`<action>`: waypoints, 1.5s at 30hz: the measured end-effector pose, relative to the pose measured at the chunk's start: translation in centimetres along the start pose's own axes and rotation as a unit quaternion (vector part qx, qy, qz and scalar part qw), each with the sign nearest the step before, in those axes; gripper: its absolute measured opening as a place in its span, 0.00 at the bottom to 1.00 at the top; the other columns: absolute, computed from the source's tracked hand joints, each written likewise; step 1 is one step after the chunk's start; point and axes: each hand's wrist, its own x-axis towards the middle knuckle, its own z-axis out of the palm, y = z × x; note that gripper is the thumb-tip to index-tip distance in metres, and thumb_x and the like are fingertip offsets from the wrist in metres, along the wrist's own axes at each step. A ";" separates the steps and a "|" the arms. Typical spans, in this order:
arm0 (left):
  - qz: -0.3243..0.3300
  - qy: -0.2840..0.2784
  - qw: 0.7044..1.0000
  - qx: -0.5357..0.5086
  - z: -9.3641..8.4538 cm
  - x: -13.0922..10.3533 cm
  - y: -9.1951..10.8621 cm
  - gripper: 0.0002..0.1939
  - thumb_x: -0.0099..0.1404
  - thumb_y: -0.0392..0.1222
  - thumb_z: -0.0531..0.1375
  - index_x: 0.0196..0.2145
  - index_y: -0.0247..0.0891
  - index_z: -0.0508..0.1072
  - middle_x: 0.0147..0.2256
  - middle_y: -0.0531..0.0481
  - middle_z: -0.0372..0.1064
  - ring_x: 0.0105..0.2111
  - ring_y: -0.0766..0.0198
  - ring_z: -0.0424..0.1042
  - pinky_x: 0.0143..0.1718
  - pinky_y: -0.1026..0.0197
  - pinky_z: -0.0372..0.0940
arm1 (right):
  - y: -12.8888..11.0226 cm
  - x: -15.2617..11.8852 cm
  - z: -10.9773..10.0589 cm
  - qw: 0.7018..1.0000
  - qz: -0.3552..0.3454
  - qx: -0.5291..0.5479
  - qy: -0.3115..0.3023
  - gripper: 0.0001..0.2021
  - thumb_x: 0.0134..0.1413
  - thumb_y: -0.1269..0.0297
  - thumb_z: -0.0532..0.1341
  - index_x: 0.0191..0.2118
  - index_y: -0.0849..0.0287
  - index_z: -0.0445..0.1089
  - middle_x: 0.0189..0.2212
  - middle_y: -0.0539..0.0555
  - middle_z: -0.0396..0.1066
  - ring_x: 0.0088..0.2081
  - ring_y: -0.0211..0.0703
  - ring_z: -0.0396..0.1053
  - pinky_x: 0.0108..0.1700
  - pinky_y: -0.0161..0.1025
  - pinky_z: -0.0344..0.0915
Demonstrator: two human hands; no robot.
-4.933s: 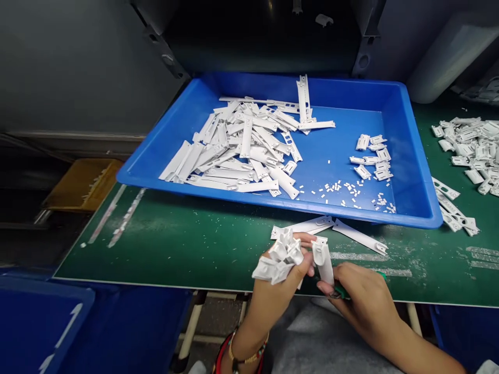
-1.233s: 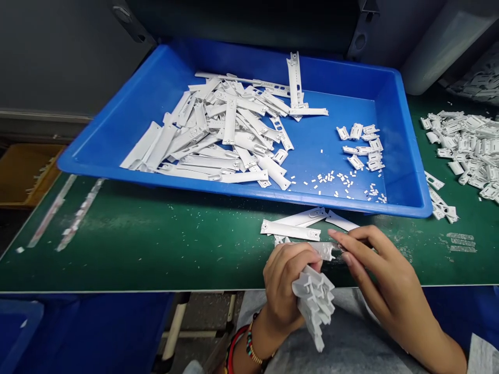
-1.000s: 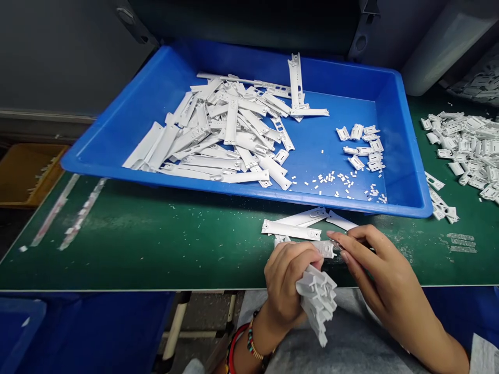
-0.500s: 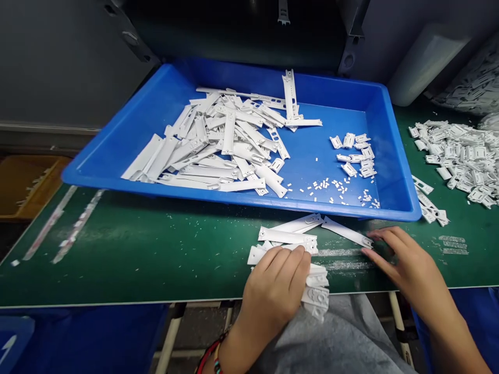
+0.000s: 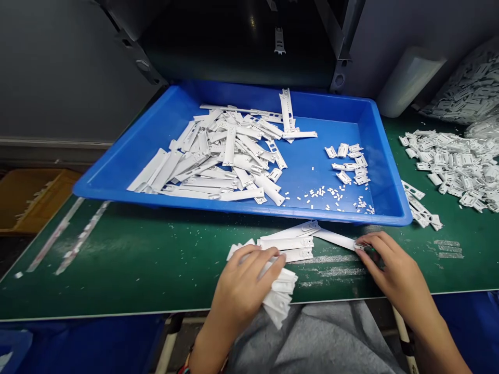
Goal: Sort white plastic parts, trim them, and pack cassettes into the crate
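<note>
My left hand (image 5: 244,285) is wrapped round a bundle of white plastic strips (image 5: 281,291), whose ends fan out past the fingers over the table's front edge. With thumb and fingertips, my right hand (image 5: 393,267) pinches the right end of a single long white plastic strip (image 5: 335,239). That strip's far end touches a few loose strips (image 5: 286,242) lying between my hands. Just behind them stands a blue tray (image 5: 343,215) holding a heap of similar strips (image 5: 218,156).
Small white clips (image 5: 349,163) and tiny white bits lie in the tray's right part. A pile of white clips (image 5: 456,166) covers the green table (image 5: 148,259) at right, near a clear plastic roll (image 5: 409,80). A dark conveyor belt (image 5: 234,57) ends behind the tray.
My left hand has moved left with its bundle, away from the loose strips. My right hand has closed on the end of the single strip. A white part on the belt has come nearer.
</note>
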 end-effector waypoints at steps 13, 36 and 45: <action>-0.378 0.249 0.663 -0.596 -0.3 -0.9 3.8 0.11 0.64 0.49 0.60 0.36 0.40 0.66 0.22 0.56 0.53 0.20 0.68 0.52 0.22 0.65 0.56 | -5.1 1.7 1.4 0.991 -0.129 0.012 0.024 0.07 0.66 0.69 0.54 0.43 0.57 0.69 0.39 0.54 0.73 0.31 0.39 0.73 0.29 0.35 0.66; -0.267 0.113 0.901 -0.322 2.5 -0.3 6.4 0.15 0.68 0.37 0.59 0.52 0.40 0.68 0.41 0.44 0.75 0.40 0.56 0.77 0.40 0.56 0.76 | -7.6 -0.1 0.5 0.946 -0.099 0.308 -0.032 0.07 0.65 0.71 0.49 0.45 0.53 0.57 0.34 0.51 0.61 0.35 0.40 0.63 0.37 0.36 0.65; -0.281 0.203 0.828 -0.441 3.6 0.2 6.8 0.09 0.71 0.41 0.56 0.48 0.44 0.64 0.43 0.45 0.71 0.45 0.55 0.75 0.47 0.50 0.74 | -7.7 0.8 0.6 0.959 -0.083 0.271 -0.019 0.08 0.61 0.67 0.60 0.46 0.53 0.64 0.37 0.52 0.69 0.30 0.38 0.66 0.30 0.34 0.65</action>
